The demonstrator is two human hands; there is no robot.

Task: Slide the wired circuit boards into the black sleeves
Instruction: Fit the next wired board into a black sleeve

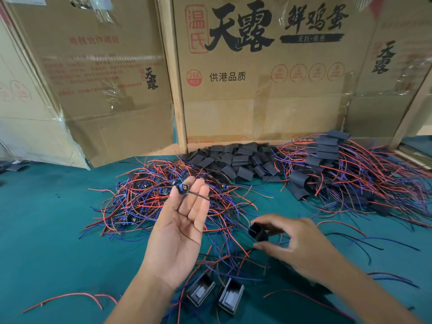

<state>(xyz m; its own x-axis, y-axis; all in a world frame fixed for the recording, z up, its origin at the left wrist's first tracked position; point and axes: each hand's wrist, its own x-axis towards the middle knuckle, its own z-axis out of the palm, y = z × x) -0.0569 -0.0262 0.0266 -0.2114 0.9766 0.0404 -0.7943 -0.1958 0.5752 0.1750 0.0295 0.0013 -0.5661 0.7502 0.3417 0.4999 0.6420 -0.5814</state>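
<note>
Threading step in hand. Board [183,189] pinched at fingertips of left hand [180,228], palm up, other fingers straight. Its dark wires [224,210] run down into mouth of sleeve [257,233], gripped between thumb and fingers of right hand [301,244] just above green table [58,230]. Board well apart from sleeve (not yet inserted). Next, by judgement: wires to be drawn through, board lined up with mouth, then slid in. Two sleeved units [214,293] lie near wrists.

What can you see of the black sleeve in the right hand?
The black sleeve is a short, matte, flattened tube, seemingly soft plastic. Its open mouth faces up and left, toward the camera. The right hand pinches it between thumb and fingers above the green table. A thin dark wire reaches its mouth.
</note>
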